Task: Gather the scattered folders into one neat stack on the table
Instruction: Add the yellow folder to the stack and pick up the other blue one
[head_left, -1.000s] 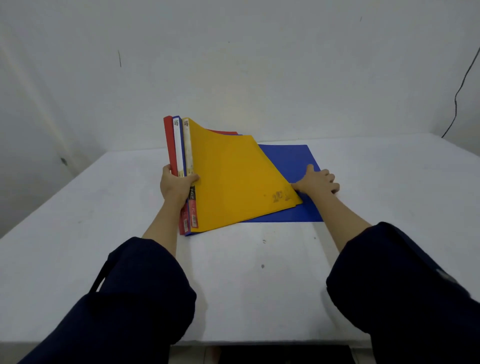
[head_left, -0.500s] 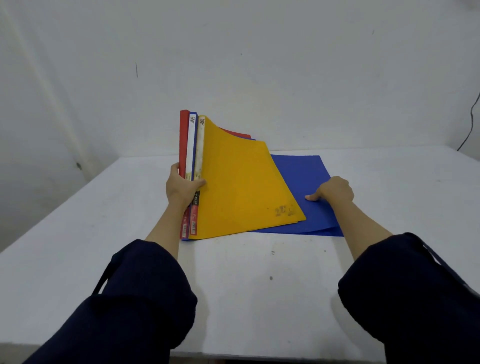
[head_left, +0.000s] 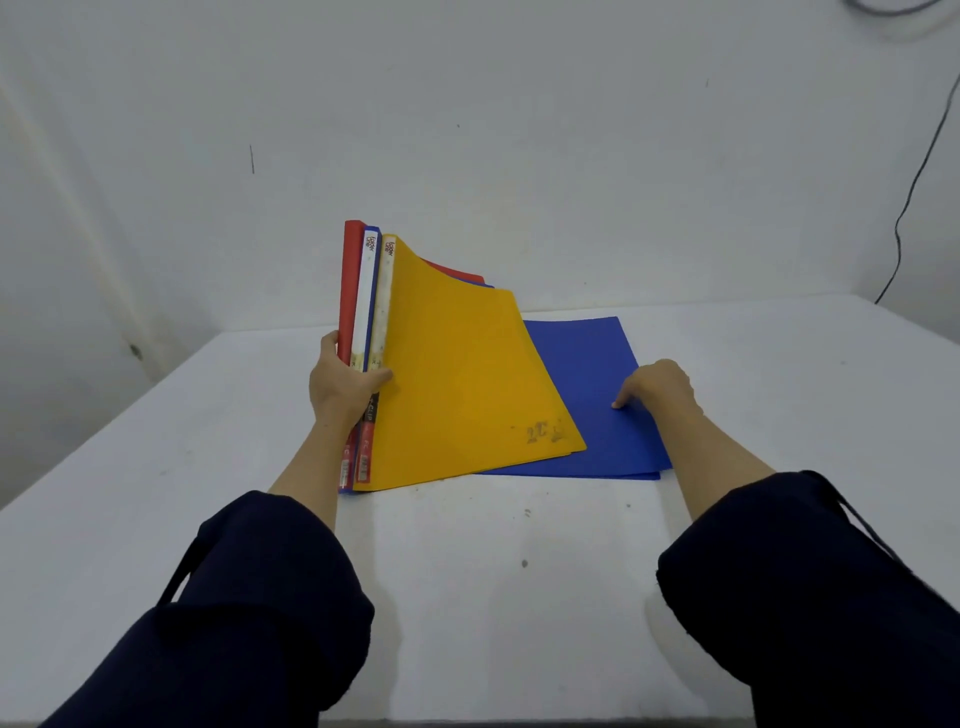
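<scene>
Folders partly gathered; one flat folder outstanding.
Right hand (head_left: 658, 387), fingers curled, presses the flat blue plastic folder (head_left: 587, 395) at centre right; left hand (head_left: 340, 387) grips the tilted red, blue and yellow folder bundle (head_left: 447, 374), spines upright, overlapping the blue folder's left edge.

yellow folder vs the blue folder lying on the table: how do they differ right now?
1. The yellow folder is tilted, its spine raised; the blue folder lies flat on the table.
2. The yellow folder is gripped with two others at the spine by the left hand; the blue folder has only the right hand with its fingertips on the cover.
3. The yellow folder's free edge overlaps the blue folder.
Shared: plain-coloured covers.
</scene>
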